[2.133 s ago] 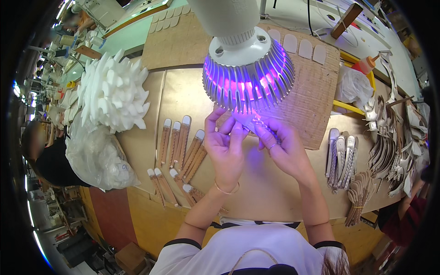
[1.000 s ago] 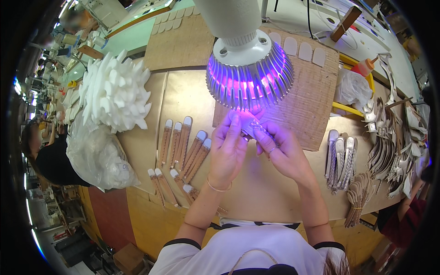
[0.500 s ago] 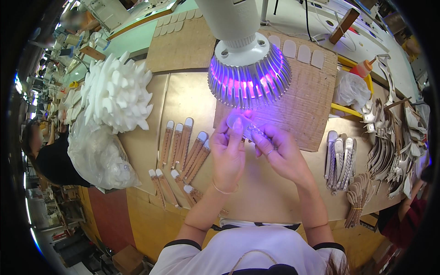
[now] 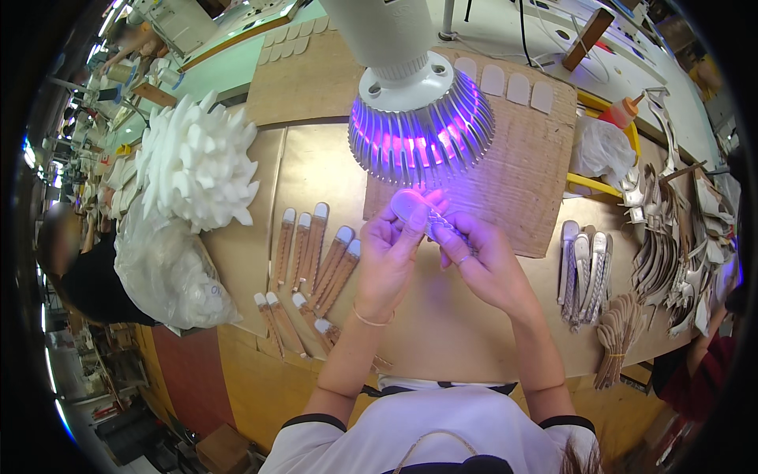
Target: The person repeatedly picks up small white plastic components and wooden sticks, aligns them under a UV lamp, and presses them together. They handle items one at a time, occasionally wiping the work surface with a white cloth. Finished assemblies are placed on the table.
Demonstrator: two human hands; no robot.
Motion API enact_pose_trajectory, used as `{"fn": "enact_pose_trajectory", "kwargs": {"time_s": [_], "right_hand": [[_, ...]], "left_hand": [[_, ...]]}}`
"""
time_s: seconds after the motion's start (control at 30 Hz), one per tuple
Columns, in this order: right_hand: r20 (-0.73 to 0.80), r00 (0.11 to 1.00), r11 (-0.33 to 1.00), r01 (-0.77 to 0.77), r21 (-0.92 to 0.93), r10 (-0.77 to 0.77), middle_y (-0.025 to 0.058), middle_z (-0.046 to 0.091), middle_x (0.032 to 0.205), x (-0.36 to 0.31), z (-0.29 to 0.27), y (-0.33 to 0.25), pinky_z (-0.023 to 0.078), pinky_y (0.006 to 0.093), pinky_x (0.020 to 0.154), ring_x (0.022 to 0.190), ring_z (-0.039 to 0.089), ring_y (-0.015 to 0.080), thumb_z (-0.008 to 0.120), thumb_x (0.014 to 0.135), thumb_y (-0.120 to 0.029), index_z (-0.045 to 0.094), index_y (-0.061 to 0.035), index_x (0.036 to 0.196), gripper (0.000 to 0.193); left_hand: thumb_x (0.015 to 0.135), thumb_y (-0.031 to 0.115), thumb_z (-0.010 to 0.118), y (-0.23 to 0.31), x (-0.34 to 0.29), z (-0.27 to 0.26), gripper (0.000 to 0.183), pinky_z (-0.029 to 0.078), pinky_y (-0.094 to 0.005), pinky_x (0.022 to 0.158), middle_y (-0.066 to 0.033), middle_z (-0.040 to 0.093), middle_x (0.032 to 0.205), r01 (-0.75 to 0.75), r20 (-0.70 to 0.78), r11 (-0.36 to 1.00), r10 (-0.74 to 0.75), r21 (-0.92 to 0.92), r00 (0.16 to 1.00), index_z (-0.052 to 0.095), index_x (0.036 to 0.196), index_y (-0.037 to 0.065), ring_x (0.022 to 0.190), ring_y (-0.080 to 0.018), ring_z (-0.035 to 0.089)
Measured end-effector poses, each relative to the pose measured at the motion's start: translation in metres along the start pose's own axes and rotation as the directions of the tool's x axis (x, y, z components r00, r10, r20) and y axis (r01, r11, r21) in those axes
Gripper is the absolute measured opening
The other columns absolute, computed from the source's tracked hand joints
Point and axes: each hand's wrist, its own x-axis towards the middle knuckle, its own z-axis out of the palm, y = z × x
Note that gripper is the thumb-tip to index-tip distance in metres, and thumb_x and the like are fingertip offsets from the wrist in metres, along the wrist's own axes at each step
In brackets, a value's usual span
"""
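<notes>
Under the glowing purple lamp (image 4: 422,130), a braided strap with a smooth rounded end (image 4: 405,205) is held in both hands. My left hand (image 4: 388,257) is closed on the rounded end, thumb lying on its lower part. Further along, my right hand (image 4: 483,257) pinches the braided part, which the fingers partly cover. Left of my hands, several brown strips with pale rounded tips (image 4: 320,237) lie in loose rows. To the right rests a bunch of silvery braided straps (image 4: 584,272), and nearer me a tied bundle of brown strips (image 4: 620,340).
Cardboard sheets (image 4: 521,182) lie beyond my hands, bearing pale rounded pieces (image 4: 519,88). White foam pieces (image 4: 197,162) are piled above a clear plastic bag (image 4: 170,272) at left. A yellow bin (image 4: 592,186) and hanging pale straps (image 4: 663,253) stand at right. Other people are at both sides.
My left thumb has slid down from the strap's rounded end, leaving more of it uncovered. My right hand keeps its pinch. The view has shifted slightly, so the lamp appears further left.
</notes>
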Motion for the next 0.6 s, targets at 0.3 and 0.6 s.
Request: {"fn": "enact_pose_trajectory", "kwargs": {"time_s": [0.3,0.6], "right_hand": [[0.008,1.000,1.000,0.016,-0.002,-0.016,0.0013,0.056,0.073,0.001,0.003,0.004,0.042,0.0256,0.059,0.066,0.051,0.0081,0.053,0.097,-0.017,0.061,0.0028,0.095,0.022],[-0.085,0.994,0.997,0.072,0.030,-0.070,0.0107,0.060,0.063,-0.001,0.010,0.015,0.043,0.0358,0.054,0.054,0.056,0.0209,0.054,0.096,-0.025,0.061,0.0000,0.090,0.026]], "left_hand": [[0.095,0.012,0.060,-0.007,-0.001,0.001,0.026,0.052,-0.0266,0.080,-0.0106,0.067,0.103,-0.083,-0.069,0.994,0.088,0.071,0.994,0.058,0.114,-0.004,0.091,-0.0136,0.064],[0.095,0.012,0.060,-0.013,0.002,0.008,0.022,0.052,-0.0231,0.070,-0.0083,0.068,0.095,-0.123,-0.093,0.969,0.146,0.215,0.985,0.060,0.109,-0.005,0.081,-0.0097,0.063]]}}
